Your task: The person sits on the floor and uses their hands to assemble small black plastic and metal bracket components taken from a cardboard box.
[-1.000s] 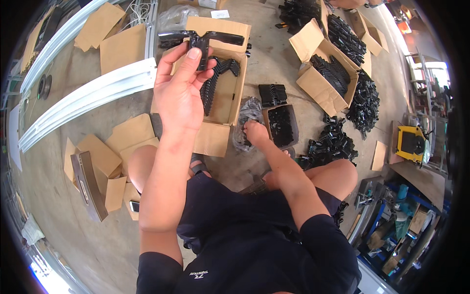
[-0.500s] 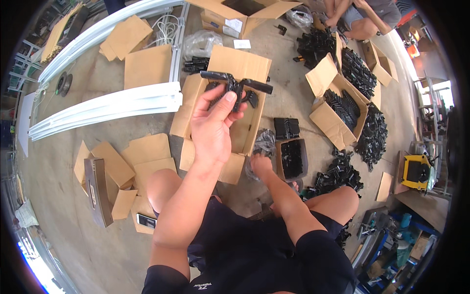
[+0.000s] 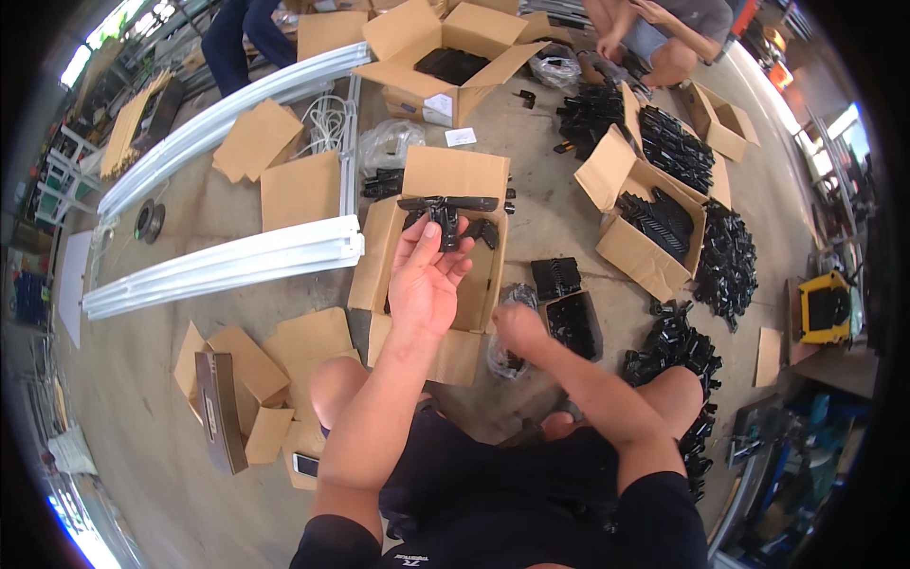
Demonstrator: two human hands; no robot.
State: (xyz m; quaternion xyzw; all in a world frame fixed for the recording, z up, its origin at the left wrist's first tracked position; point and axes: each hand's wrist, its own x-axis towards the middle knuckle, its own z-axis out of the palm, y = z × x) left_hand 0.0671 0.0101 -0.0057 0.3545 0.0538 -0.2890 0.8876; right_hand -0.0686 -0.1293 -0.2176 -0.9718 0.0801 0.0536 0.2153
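Note:
My left hand [image 3: 425, 289] is closed around glossy black T-shaped brackets [image 3: 445, 226], thumb across their stems, with the crossbars pointing away from me. It is above an open cardboard box [image 3: 458, 173], where more black pieces [image 3: 483, 234] lie inside. Lower and to the right, my right hand [image 3: 520, 332] has its fingers curled over a clear plastic bag [image 3: 506, 360]. Whatever those fingers hold is hidden. Just right of that hand stands a small carton [image 3: 593, 332] filled with small black parts, a row of black pieces [image 3: 556, 277] behind it.
Loose black brackets [image 3: 664, 346] are heaped at my right knee. Beyond them is a carton [image 3: 654, 270] packed with brackets. White metal profiles [image 3: 227, 266] lie to the left, near flattened cardboard [image 3: 308, 332] and a phone [image 3: 305, 465]. Another person [image 3: 664, 38] sits at the far right.
My view has tilted up, showing more of the far floor. The brackets in my left hand have turned so the crossbars line up. My right hand has lifted slightly from the bag.

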